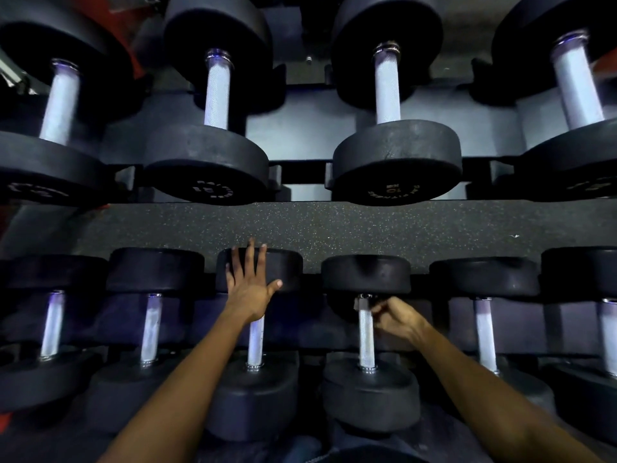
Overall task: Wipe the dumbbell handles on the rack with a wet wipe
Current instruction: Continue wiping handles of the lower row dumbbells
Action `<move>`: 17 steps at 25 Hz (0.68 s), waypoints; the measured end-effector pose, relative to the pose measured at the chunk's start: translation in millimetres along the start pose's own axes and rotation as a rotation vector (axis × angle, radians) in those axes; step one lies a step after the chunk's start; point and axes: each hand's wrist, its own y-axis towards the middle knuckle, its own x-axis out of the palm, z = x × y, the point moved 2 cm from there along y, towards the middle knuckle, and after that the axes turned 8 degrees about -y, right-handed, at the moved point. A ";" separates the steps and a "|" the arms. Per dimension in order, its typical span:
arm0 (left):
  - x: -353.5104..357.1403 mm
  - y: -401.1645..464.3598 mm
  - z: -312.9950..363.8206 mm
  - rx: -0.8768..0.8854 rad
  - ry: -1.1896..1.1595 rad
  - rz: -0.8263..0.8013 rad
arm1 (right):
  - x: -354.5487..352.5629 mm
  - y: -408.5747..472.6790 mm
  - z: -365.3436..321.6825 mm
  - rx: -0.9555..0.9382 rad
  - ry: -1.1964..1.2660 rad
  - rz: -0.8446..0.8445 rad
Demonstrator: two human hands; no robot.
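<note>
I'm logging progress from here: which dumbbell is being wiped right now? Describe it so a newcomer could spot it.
Start at the dumbbell rack and go to the lower row, nearest the camera. It is the fourth dumbbell from the left. Unlike its neighbours, the right hand presses a small wipe against the top of its handle; the left hand lies flat on the next dumbbell leftward.

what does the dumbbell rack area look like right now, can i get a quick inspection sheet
surface: two-tier rack; speckled dark floor mat shows between the tiers
job's things: near row of dumbbells with metal handles; a small pale wet wipe at the top of one handle
clutter: nothing seen
grippers: left hand flat, fingers straight, resting on a dumbbell head; right hand curled, pinching the wipe against the handle
cables: nothing seen
surroundings: upper row of larger dumbbells; red shape at far left edge, unclear
</note>
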 end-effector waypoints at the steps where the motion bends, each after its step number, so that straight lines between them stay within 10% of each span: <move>1: 0.2 0.4 -0.3 0.002 0.003 0.000 | -0.8 0.2 2.2 0.012 -0.036 -0.001; 6: -1.8 1.4 1.2 0.004 -0.013 -0.017 | 5.8 -3.3 -4.5 -0.132 -0.147 0.084; 11: 0.1 -1.0 0.3 0.021 -0.029 0.002 | -15.4 -38.8 49.8 -0.142 -1.121 -0.132; 17: 2.0 -1.0 -1.0 0.039 -0.012 0.030 | -5.0 -25.9 5.7 -0.352 -0.841 0.236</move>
